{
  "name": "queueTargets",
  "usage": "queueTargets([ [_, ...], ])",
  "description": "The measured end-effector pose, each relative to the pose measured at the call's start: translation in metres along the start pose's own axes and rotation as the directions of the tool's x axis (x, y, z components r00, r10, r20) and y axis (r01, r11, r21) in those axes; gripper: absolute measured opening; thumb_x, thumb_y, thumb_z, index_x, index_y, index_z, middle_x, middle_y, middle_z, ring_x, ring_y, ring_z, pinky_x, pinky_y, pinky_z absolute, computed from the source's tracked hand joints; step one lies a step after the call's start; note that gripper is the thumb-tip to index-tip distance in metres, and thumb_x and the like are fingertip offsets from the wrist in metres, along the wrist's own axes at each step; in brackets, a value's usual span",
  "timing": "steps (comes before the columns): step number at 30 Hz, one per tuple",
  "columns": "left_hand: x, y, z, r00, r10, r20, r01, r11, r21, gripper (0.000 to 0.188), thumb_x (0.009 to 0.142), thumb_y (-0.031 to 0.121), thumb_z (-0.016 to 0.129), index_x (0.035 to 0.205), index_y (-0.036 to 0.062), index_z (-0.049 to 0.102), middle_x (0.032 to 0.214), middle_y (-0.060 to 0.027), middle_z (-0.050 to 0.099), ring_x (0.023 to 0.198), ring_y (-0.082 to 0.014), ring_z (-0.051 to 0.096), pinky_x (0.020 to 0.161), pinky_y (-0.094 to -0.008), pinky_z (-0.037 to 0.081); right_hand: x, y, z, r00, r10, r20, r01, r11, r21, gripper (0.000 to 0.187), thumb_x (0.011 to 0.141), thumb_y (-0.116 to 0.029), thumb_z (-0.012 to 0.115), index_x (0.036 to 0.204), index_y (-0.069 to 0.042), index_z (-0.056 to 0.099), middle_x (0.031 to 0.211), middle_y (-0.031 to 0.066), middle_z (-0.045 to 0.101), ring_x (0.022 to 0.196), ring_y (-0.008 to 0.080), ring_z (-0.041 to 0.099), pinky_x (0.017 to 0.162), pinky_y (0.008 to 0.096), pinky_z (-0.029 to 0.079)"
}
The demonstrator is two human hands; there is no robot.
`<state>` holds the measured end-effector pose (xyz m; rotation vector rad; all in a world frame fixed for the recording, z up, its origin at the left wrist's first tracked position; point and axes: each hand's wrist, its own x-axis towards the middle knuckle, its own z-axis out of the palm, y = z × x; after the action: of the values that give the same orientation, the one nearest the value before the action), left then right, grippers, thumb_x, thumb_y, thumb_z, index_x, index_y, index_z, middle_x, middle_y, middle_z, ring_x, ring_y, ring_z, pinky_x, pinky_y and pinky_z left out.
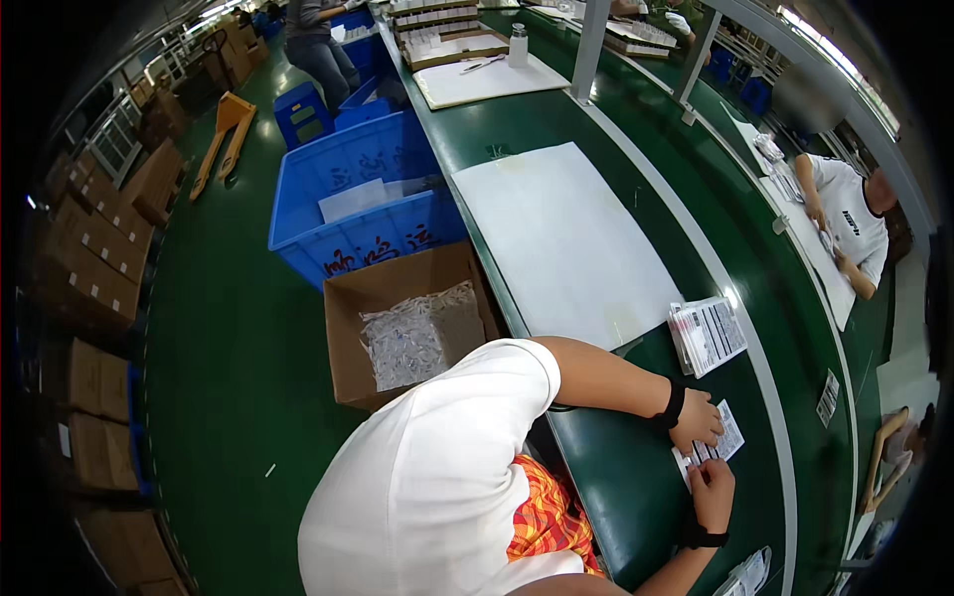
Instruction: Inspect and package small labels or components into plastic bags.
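Observation:
A small white printed leaflet (732, 429) lies on the green bench in front of me. My left hand (698, 424), black band at its wrist, rests flat over it with the fingers stretched out. Nearer the lower edge, my right hand (712, 494) has its thumb and fingers closed at the leaflet's near edge; the fingertips are small and partly hidden. Beyond my left hand stands a stack of similar printed leaflets (710, 337). Close to my right forearm lies a clear plastic bag (747, 574) with printed matter in it.
A large white sheet (566, 243) covers part of the bench (621, 487). Beside the bench are a cardboard box (348, 343) of small clear pieces and a blue crate (353, 233). A metal rail (760, 368) runs along the bench. Across it, a co-worker (845, 214) handles papers.

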<state>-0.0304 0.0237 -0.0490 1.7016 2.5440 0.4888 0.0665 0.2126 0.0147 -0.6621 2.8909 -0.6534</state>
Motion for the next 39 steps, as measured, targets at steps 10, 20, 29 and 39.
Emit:
queueTargets([
  [10,-0.003,0.002,-0.002,1.000,-0.010,-0.001,0.010,1.000,0.005,0.063,0.088,0.050,0.063,0.141,0.0172,0.053,0.152,-0.0104,0.045,0.140,-0.0292,0.041,0.104,-0.0537,0.038,-0.002,-0.016,-0.006,0.986,0.165,0.026,-0.167,0.975,0.145,0.017,0.084,-0.009,0.071,0.088,0.002,0.057,0.065,0.0139,0.054,0.057,0.0239,0.049,0.055,0.0352,0.040],
  [20,-0.034,0.017,-0.038,0.999,-0.043,0.027,0.043,0.999,0.000,0.058,0.086,0.035,0.068,0.137,0.0103,0.054,0.149,-0.0113,0.047,0.137,-0.0300,0.043,0.107,-0.0491,0.039,0.002,-0.021,-0.005,0.991,0.132,0.003,-0.132,0.983,0.131,0.024,0.082,-0.018,0.072,0.096,-0.003,0.060,0.076,0.0169,0.060,0.072,0.0335,0.060,0.065,0.0428,0.046],
  [29,-0.021,0.022,-0.051,0.998,-0.019,0.056,0.021,0.999,-0.029,0.058,0.094,0.032,0.062,0.145,0.0090,0.046,0.154,-0.0149,0.040,0.143,-0.0345,0.036,0.113,-0.0497,0.033,-0.016,0.022,-0.046,0.694,0.356,-0.626,-0.447,0.894,0.013,0.048,0.098,-0.037,0.055,0.067,0.000,0.058,0.066,0.0216,0.057,0.064,0.0428,0.057,0.058,0.0471,0.044],
  [39,-0.026,0.021,-0.045,0.998,-0.025,0.056,0.027,0.999,-0.042,0.056,0.093,0.032,0.061,0.144,0.0103,0.048,0.153,-0.0140,0.042,0.143,-0.0329,0.035,0.113,-0.0483,0.032,-0.044,0.031,-0.070,0.477,0.304,-0.825,-0.574,0.818,-0.030,0.042,0.095,-0.030,0.055,0.066,0.001,0.058,0.063,0.0218,0.055,0.059,0.0429,0.054,0.055,0.0467,0.042],
])
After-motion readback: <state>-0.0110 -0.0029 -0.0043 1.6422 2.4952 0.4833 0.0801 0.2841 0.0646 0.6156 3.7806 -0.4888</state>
